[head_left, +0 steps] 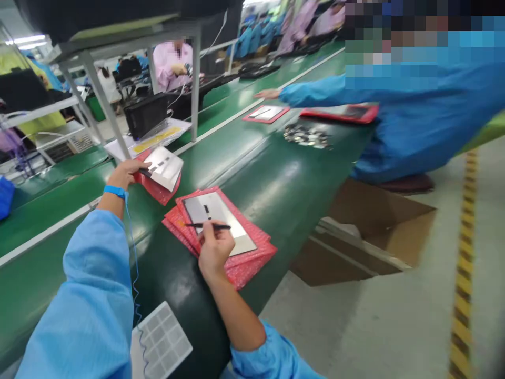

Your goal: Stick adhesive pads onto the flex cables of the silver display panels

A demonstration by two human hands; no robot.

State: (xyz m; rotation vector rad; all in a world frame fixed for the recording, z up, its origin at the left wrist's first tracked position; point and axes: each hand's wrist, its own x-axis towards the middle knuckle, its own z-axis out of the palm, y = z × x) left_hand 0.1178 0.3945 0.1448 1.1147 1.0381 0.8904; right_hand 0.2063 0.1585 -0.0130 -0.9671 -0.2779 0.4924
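Note:
My left hand (125, 172), with a blue wrist strap, is closed on the near edge of a flat silver panel (168, 162). A pink bubble-wrap bag (160, 192) lies under that panel. In my right hand (216, 247) is a pair of dark tweezers (221, 227), pinched between thumb and fingers. The tweezers lie across a second silver panel (236, 231), which bears a small black strip (207, 211). This panel rests on a stack of pink bubble-wrap bags (252, 266). Whether the tweezer tips touch anything, I cannot tell.
A clear compartment box (165, 337) sits at the near bench edge. Further along are a pile of small shiny parts (307, 136) and another panel on pink wrap (266, 113), near a co-worker's outstretched arm (315, 92). A cardboard box (355, 231) stands below. Shelf legs (195, 89) rise at left.

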